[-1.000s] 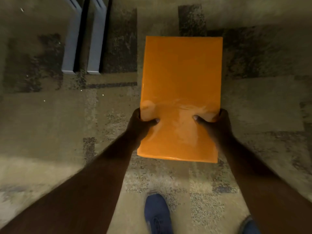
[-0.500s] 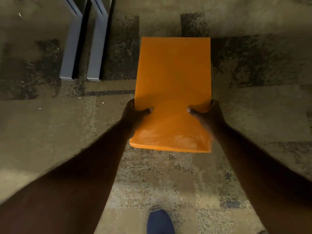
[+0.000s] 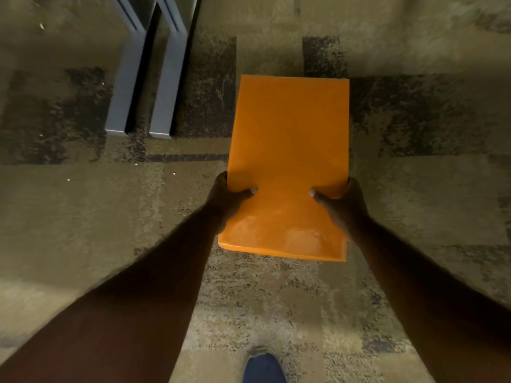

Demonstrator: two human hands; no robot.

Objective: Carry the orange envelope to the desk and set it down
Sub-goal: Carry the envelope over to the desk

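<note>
Left hand and right hand each grip clamped on the flat glossy orange envelope; grey metal legs at ten o'clock.

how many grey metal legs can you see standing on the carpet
2. The left grey leg and the right grey leg stand side by side on the carpet, upper left of the orange envelope. Others may lie outside the view.

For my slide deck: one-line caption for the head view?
Both hands, left hand and right hand, hold an orange envelope over patterned carpet.
</note>
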